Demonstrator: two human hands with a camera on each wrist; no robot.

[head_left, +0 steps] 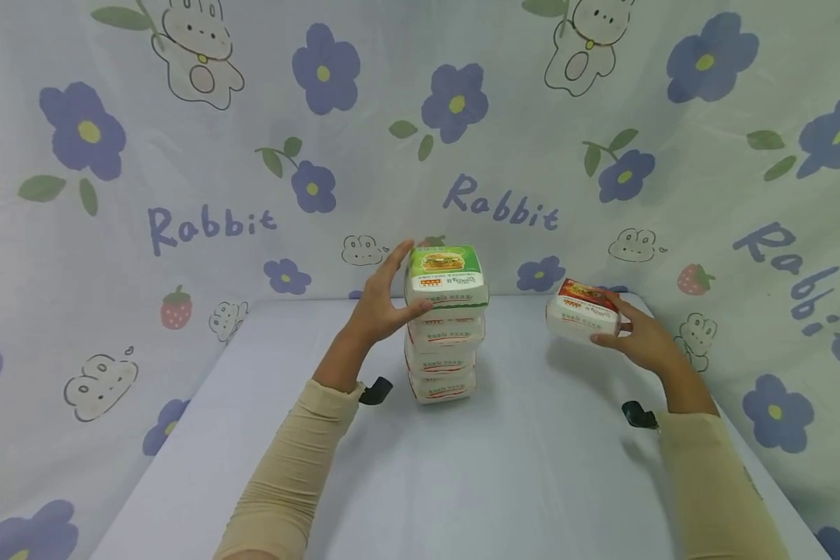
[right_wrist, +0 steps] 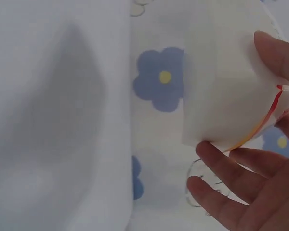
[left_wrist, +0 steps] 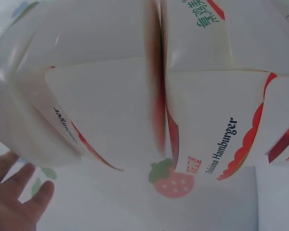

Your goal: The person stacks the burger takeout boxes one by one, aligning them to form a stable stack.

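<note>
A burger box with a green top [head_left: 446, 272] sits uppermost on a stack of three white burger boxes [head_left: 442, 362] in the middle of the table. My left hand [head_left: 383, 299] is at the left side of this green box, thumb by its lower front edge and fingers toward the back. In the left wrist view, the left fingers [left_wrist: 21, 183] are spread beside the box at one end of the stack. To the right, my right hand [head_left: 640, 334] grips a burger box with a red top [head_left: 582, 309] by its right side, holding it tilted above the table.
The white table [head_left: 504, 474] ends at a curtain [head_left: 364, 140] printed with flowers and rabbits, which hangs behind and along the sides. A black wrist-worn piece [head_left: 376, 391] is on the left wrist, and another [head_left: 639, 415] on the right.
</note>
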